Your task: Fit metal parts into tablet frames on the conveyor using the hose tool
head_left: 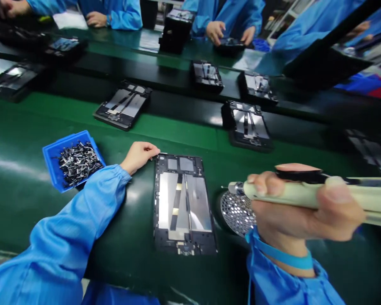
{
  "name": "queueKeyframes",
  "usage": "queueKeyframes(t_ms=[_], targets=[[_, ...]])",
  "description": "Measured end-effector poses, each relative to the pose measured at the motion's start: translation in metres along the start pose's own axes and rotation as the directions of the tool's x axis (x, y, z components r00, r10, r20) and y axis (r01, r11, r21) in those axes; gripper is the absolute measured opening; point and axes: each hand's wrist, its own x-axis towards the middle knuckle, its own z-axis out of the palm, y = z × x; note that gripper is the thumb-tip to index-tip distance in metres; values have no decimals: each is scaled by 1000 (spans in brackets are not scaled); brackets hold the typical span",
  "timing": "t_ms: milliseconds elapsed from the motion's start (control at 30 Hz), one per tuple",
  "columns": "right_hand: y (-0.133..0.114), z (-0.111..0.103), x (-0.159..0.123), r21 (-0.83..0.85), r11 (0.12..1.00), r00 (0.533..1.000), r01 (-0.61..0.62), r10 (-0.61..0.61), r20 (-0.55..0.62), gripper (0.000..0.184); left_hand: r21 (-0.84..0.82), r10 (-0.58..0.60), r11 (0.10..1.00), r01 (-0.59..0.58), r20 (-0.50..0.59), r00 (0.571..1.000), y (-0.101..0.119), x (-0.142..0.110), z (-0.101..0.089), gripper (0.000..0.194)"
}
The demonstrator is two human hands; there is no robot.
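Note:
An opened tablet housing (198, 203) lies flat on the green bench, its grey metal plates and dark ribbon cables facing up. At its top left corner is my left hand (139, 156), thumb and fingertips pinched together; whatever is between them is too small to make out. My right hand (305, 207) is wrapped round a pale electric screwdriver (285, 195), held level with its bit pointing left towards the tablet, clear of it. Below the screwdriver's tip sits a round metal screw plate (236, 212) with many holes, partly hidden by my right hand.
A blue bin (55, 169) full of small dark parts stands left of my left arm. Beyond the tablet lie more opened tablets (123, 103), (249, 125) along a dark belt (178, 95). Co-workers in blue sleeves (125, 15) work opposite. A dark arm (346, 29) slants in at upper right.

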Motion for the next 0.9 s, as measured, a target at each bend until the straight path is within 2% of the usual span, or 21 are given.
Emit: queueKeyframes(t_ms=[167,300,367,533,733,900], targets=[[3,53,-5,44,997,993,-61,56,101,29,-22,-41,999,42,31,999,0,1,3,15],[19,85,-8,65,994,986,-86,76,149,28,-52,-31,998,35,68,997,-4,3,4,17],[31,98,-7,66,995,984,-73,61,165,30,-32,8,999,-6,67,998,-9,5,7,16],[62,126,-1,63,996,978,-68,54,200,31,88,111,990,-110,-5,994,-22,6,12,6],[87,153,7,53,989,979,-140,130,156,27,75,71,994,-77,83,994,-25,12,11,11],[98,160,7,48,982,971,-184,174,163,26,69,43,996,-49,91,995,-25,14,11,14]])
